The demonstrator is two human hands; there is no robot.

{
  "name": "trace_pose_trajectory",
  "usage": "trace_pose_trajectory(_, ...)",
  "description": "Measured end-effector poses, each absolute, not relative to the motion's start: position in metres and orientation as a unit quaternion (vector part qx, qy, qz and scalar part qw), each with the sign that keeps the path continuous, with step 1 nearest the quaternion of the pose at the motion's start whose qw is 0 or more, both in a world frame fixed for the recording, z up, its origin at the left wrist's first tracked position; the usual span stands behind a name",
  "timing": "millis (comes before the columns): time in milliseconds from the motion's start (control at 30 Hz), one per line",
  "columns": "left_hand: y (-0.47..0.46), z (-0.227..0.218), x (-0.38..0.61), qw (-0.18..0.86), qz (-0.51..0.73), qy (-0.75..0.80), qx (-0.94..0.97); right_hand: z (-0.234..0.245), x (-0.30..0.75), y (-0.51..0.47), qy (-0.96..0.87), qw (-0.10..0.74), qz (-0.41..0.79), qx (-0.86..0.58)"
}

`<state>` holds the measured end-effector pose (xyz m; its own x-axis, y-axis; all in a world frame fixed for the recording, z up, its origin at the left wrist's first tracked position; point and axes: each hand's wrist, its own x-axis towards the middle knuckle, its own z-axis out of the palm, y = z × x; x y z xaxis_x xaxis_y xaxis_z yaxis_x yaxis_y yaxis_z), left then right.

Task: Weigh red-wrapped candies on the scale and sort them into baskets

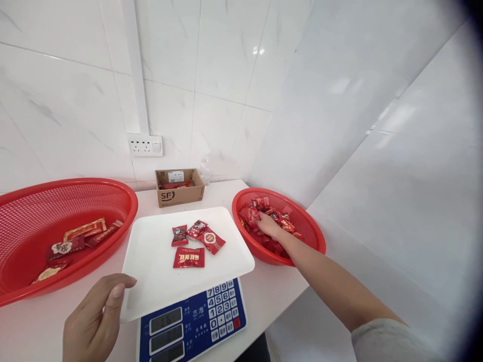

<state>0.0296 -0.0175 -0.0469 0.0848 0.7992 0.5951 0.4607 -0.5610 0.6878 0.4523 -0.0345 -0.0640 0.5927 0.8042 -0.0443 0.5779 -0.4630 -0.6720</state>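
Note:
In the right basket [317, 236], my right hand [267, 225] has its fingers closed on a shiny red candy packet [249, 216], slightly blurred. More red wrapped candies [285, 223] lie around and under it. My left hand [96, 317] is at the left edge of the white weighing tray [151, 251], fingers loosely bent and thumb apart, with nothing visible in them. On the tray are several red packets: a larger flat one [188, 257], one with a round cream label [211, 240], a small dark red one [179, 235] and another small one [197, 229].
The tray sits on a blue digital scale [204, 322] with keypad and displays. A large red basket [128, 211] at left holds several packets. Behind the tray stands a small cardboard box [181, 197] with red packets inside. A wall socket [145, 145] is above; tiled walls close the back and right.

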Motion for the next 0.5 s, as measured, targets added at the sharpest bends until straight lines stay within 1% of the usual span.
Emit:
trace_pose_trajectory(133, -0.017, -0.047, 0.029, 0.165, 0.5, 0.433, 0.731, -0.048, 0.466, -0.036, -0.394, 0.346, 0.082, -0.848)
trace_pose_trajectory(233, -0.017, -0.048, 0.029, 0.161, 0.497, 0.441, 0.73, -0.04, 0.458, -0.035, -0.431, 0.341, 0.041, -0.835)
trace_pose_trajectory(300, -0.017, -0.048, 0.029, 0.158, 0.495, 0.442, 0.731, -0.041, 0.445, -0.034, -0.484, 0.312, 0.074, -0.814)
trace_pose_trajectory(400, -0.016, -0.049, 0.029, 0.16, 0.49, 0.435, 0.738, -0.045, 0.427, -0.033, -0.551, 0.251, 0.166, -0.778)
trace_pose_trajectory(500, -0.015, -0.048, 0.028, 0.165, 0.49, 0.429, 0.741, -0.05, 0.421, -0.034, -0.552, 0.201, 0.226, -0.777)
